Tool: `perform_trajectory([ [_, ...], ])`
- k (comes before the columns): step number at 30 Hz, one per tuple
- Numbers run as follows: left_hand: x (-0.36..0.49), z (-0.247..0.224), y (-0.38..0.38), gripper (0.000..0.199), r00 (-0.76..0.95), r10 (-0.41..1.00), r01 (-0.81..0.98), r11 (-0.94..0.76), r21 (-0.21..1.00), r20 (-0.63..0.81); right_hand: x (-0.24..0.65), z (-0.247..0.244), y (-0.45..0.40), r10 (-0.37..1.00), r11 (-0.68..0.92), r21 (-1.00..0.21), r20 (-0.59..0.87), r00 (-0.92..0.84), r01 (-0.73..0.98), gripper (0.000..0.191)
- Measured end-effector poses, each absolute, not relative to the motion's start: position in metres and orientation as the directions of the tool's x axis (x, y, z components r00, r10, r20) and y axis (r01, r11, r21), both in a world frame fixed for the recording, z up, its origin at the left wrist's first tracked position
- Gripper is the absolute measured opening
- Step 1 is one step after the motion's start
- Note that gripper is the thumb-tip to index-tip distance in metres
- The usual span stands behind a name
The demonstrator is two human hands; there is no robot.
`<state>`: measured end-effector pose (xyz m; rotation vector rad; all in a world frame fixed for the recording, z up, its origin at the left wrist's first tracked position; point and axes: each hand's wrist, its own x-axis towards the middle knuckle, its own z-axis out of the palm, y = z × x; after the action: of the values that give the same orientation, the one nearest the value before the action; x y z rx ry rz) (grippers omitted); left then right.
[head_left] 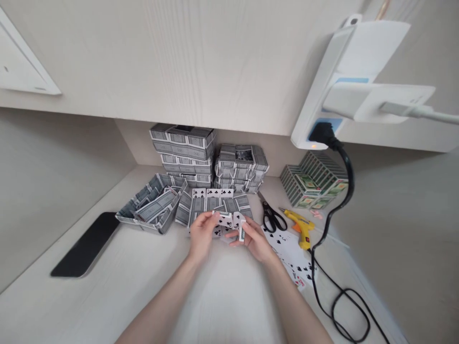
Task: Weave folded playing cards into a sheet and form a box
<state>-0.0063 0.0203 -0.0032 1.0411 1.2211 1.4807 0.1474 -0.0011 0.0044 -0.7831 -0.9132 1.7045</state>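
Left hand [201, 234]: thumb and fingers grasp a playing card [224, 221], black pips showing.
Right hand [255, 240]: pinches a folded card [242, 232]; I cannot tell whether the two pieces are joined.
Held pieces: mid-desk, over the near edge of a card panel [214, 204] with grey patterned backs.
Far side: stacked card boxes [182, 149] behind the panel.
Left side: card tray [124, 213] containing strips; black phone [86, 246] beside it.
Right side: scissors [273, 219], yellow glue gun [304, 227], loose cards [287, 247].

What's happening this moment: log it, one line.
left hand: holding playing card; right hand: holding another card; scissors: beside yellow glue gun
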Motion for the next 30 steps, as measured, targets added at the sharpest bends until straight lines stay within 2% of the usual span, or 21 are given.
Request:
perform_trajectory([
  [4,-0.003,-0.002,0.018,0.026,-0.205,0.970,-0.052,-0.141,0.989,0.128,0.147,0.008,-0.001,0.970,-0.161,-0.841,-0.038,-0.239,-0.517,0.038],
  [8,0.000,0.000,0.015,0.027,-0.122,0.974,-0.091,-0.202,0.975,0.191,0.148,0.007,0.001,0.987,-0.105,-0.831,-0.019,-0.160,-0.547,0.033],
  [15,0.000,0.001,0.013,0.028,0.115,0.993,-0.142,0.033,0.989,-0.017,0.151,0.007,0.002,0.998,-0.041,-0.847,-0.006,-0.068,-0.531,0.037],
  [18,0.000,0.002,0.011,0.023,0.214,0.977,-0.119,0.047,0.992,-0.021,0.150,0.009,0.001,0.998,-0.022,-0.862,0.009,-0.059,-0.506,0.039],
  [24,0.003,0.005,0.003,0.018,0.420,0.906,-0.015,-0.058,0.998,0.059,0.149,0.011,-0.001,0.999,-0.011,-0.867,0.011,-0.041,-0.498,0.039],
  [27,0.002,0.009,-0.001,0.014,0.364,0.910,0.126,-0.261,0.957,0.201,0.153,0.010,0.000,1.000,-0.011,-0.867,-0.016,0.006,-0.498,0.038],
  [30,-0.001,0.011,-0.005,0.007,0.289,0.878,0.343,-0.466,0.815,0.380,0.156,0.007,0.001,0.997,-0.016,-0.900,-0.049,0.065,-0.435,0.034],
])
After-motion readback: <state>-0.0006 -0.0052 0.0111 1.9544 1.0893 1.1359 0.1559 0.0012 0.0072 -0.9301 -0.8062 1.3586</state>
